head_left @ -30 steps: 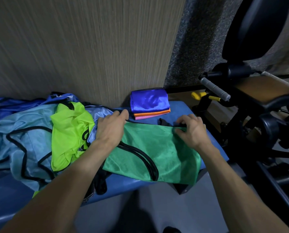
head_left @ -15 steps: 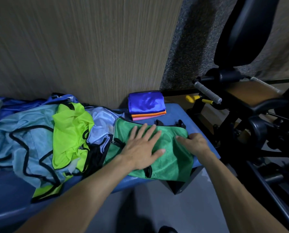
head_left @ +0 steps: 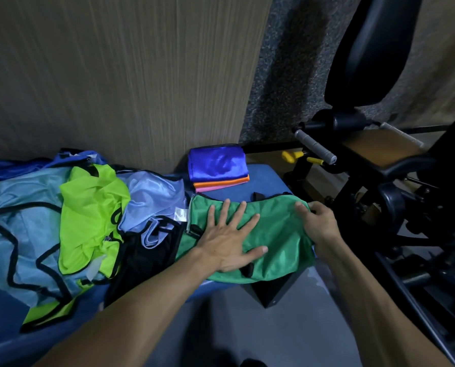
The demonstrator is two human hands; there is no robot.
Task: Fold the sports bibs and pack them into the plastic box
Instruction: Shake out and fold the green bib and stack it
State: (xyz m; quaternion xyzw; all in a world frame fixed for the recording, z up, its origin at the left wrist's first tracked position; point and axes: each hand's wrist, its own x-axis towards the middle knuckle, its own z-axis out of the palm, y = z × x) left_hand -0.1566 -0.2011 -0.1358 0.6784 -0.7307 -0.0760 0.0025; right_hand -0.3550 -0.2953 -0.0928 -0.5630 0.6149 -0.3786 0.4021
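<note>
Green bib (head_left: 276,229) lies part-folded at near right end of blue padded desk (head_left: 263,178). Left hand (head_left: 229,242) flat, fingers spread, pressing cloth; grip released. Right hand (head_left: 317,223) curls over bib's right edge; grip grasping cloth. Likely step: next fold. Advice: keep left palm as anchor, bring right edge over squarely, smooth out air. Slippery mesh may slide off near edge. Folded stack (head_left: 218,166) far, by wood-grain wall (head_left: 115,75). Unfolded bibs (head_left: 88,207) heaped left. Gym machine (head_left: 379,168) right. Plastic box not seen.
</note>
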